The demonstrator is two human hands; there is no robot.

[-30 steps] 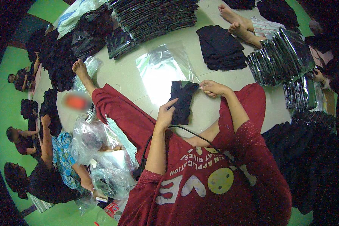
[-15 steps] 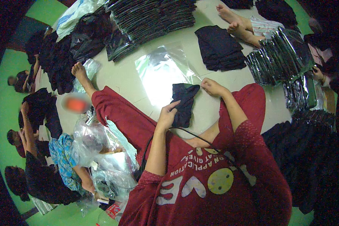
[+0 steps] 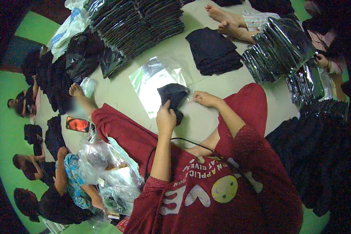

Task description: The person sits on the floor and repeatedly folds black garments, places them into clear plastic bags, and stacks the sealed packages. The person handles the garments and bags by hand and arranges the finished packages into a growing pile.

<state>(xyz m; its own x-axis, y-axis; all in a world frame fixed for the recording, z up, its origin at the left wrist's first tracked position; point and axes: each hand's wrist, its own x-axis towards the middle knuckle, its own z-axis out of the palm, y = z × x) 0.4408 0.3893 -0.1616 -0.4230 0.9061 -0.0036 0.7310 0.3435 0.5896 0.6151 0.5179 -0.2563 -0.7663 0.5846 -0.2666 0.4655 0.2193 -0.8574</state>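
Note:
My left hand [image 3: 166, 120] is closed on a folded black garment [image 3: 172, 93], thumb and fingers gripping its near end. The garment is held over a clear plastic bag [image 3: 138, 80] that lies flat on the floor and reflects bright light. My right hand [image 3: 207, 100] is just right of the garment and apart from it. Its fingertips are pinched together near the bag's right side; whether they hold the bag's edge or something small, I cannot make out.
Ahead stand tall rows of bagged black garments [image 3: 140, 27], and more [image 3: 277, 50] at right. A black garment stack [image 3: 213, 52] lies between them. Crumpled plastic bags [image 3: 119, 175] and a phone [image 3: 77, 124] are at left. Co-workers sit on both sides; bare feet [image 3: 224, 21] extend at far right.
My left hand has shifted its grip, and the garment is turned and more bunched. My right hand is lower in the view, still pinched. The whole view has shifted slightly.

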